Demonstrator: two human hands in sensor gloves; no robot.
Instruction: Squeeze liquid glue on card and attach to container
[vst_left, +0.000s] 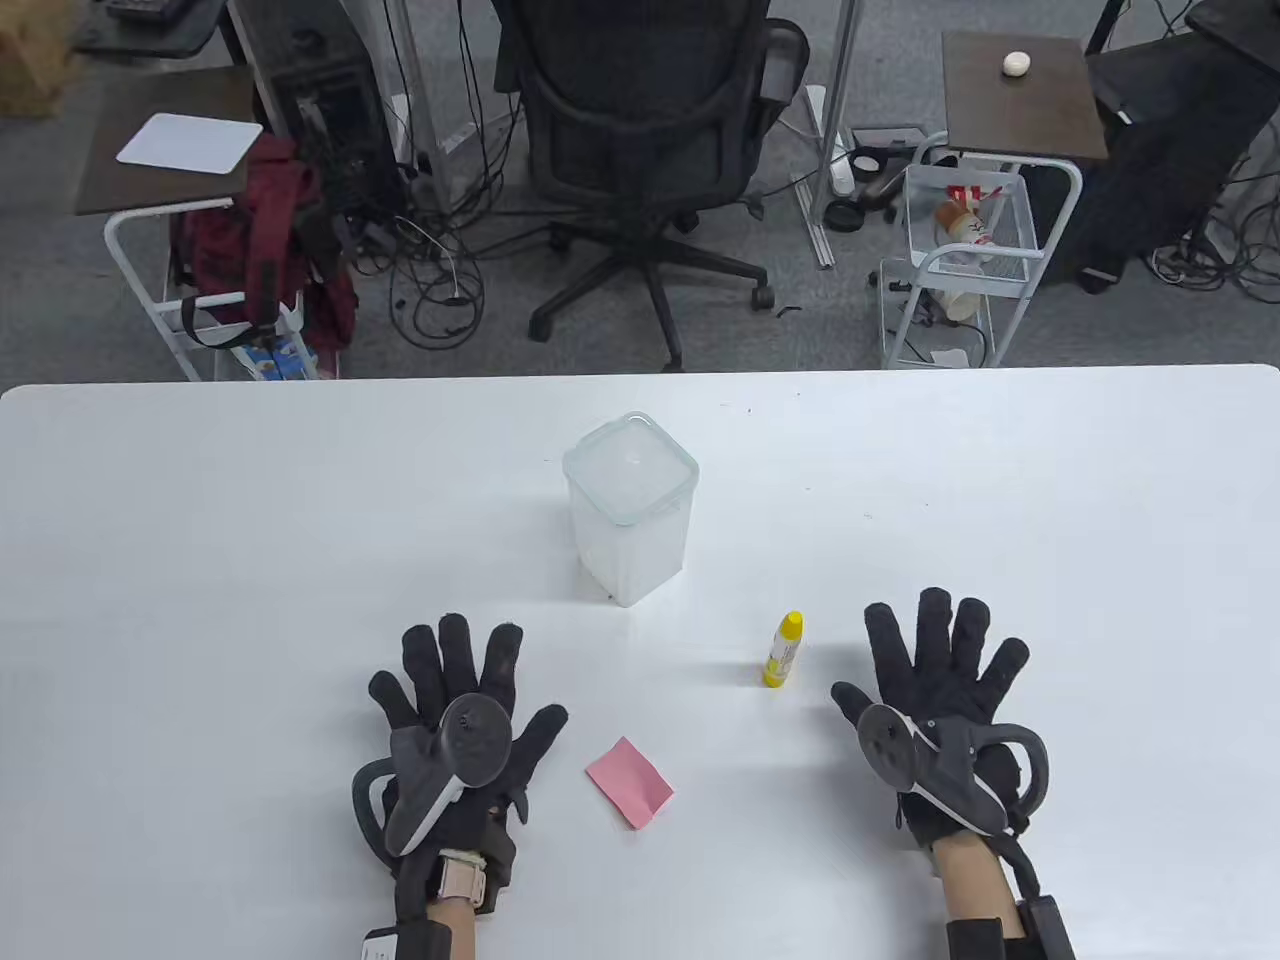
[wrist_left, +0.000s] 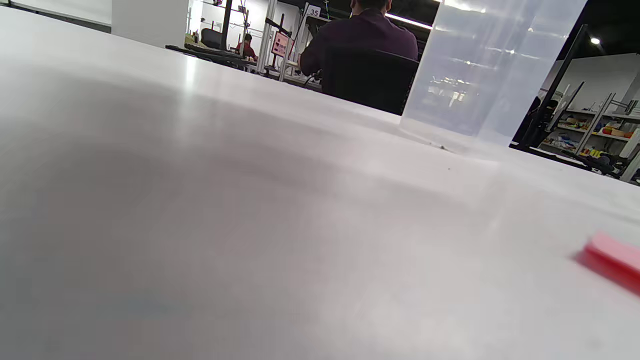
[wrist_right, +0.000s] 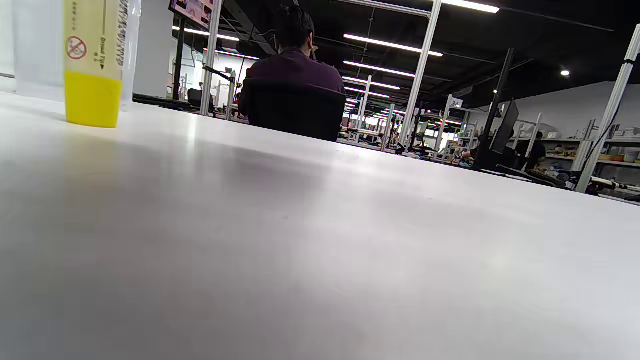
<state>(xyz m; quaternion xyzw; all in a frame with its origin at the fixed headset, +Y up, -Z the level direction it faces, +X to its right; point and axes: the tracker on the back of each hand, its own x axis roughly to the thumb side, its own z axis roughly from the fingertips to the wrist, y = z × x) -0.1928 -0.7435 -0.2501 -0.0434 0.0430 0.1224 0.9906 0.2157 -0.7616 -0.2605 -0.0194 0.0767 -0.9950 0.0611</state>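
White tabletop (vst_left: 200, 560) fills the lower frame, office clutter behind. Nothing looks started: the pink card (vst_left: 629, 782) lies bare at lower centre, the yellow glue bottle (vst_left: 783, 650) stands capped, the clear lidded container (vst_left: 630, 508) waits mid-frame. Left hand (vst_left: 462, 720) and right hand (vst_left: 940, 690) rest flat, fingers spread, card and bottle between them, untouched.
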